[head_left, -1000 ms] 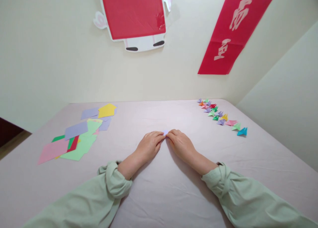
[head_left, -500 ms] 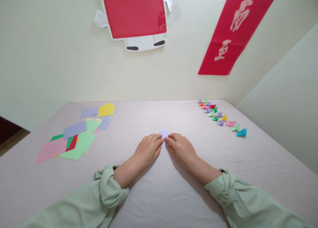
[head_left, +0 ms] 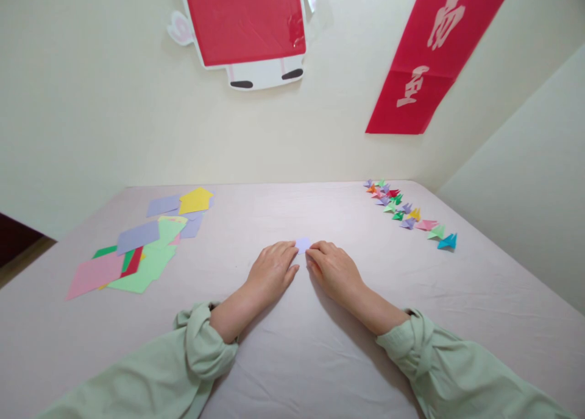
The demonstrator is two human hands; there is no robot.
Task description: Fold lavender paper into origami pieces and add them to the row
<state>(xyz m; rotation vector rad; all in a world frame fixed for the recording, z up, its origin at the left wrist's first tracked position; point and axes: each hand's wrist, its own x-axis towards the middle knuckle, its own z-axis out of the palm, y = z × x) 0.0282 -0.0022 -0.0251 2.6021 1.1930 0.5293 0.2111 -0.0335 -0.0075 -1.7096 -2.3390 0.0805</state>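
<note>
A small pale lilac piece of folded paper (head_left: 302,244) lies on the pinkish table cloth (head_left: 292,346) at the middle. My left hand (head_left: 271,270) rests knuckles up just left of it, fingers curled, fingertips at the paper's near left edge. My right hand (head_left: 332,267) sits on the other side, fingers bent, its fingertips pinching the paper's right edge. Both wrists come out of rolled pale green sleeves.
Flat coloured paper sheets (head_left: 137,248) lie scattered at the left: lilac, yellow, green, pink, red. A row of several small folded paper figures (head_left: 406,215) runs along the right. Red hangings on the wall (head_left: 91,102) behind; the table's left edge drops to a dark floor.
More of the lilac paper shows beyond my fingertips than a second ago. Both hands have drawn slightly back toward me. The view has shifted a little.
</note>
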